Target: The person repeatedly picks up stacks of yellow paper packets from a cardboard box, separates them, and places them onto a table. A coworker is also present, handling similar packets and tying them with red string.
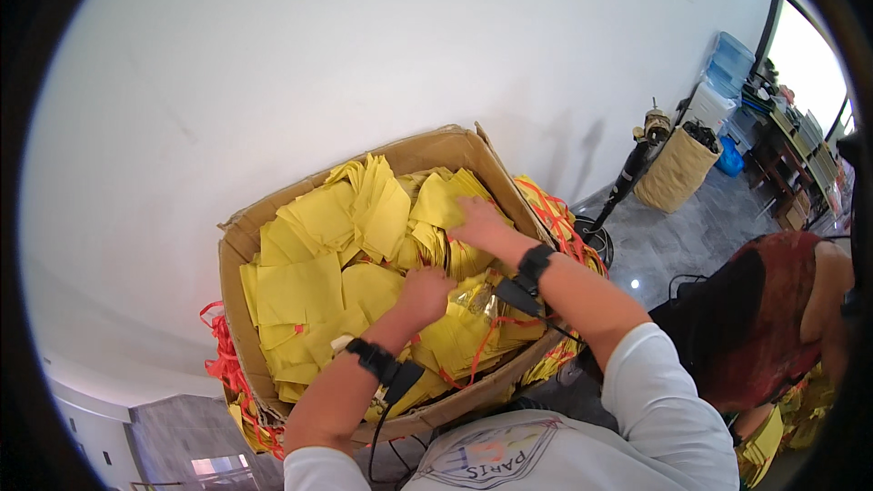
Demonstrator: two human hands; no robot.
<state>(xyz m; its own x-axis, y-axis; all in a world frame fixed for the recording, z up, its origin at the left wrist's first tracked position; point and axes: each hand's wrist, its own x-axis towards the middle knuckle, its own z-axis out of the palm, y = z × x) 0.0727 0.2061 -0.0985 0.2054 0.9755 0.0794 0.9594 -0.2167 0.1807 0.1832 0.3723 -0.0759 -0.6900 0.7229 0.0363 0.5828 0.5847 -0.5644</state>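
A big cardboard box (235,277) stands in front of me, heaped with stacks of yellow sheets (300,293), paper or cloth. Over the middle of the heap, my left hand (426,296) is closed in a fist-like curl. Its fingertips are hidden, so I cannot make out what it holds. Farther right and deeper in the box, my right hand (482,224) has its fingers curled at the edge of a yellow stack (438,204) and appears to grip it. Red ribbon (496,332) and a clear plastic piece (475,300) lie among the sheets near my right wrist.
A white wall (346,55) rises behind the box. Yellow bundles with red ribbons (556,214) bulge out beside it. At right are a dark pole stand (627,173), a brown sack (677,168) and a water dispenser (714,105). Another person (764,323) bends close by, lower right.
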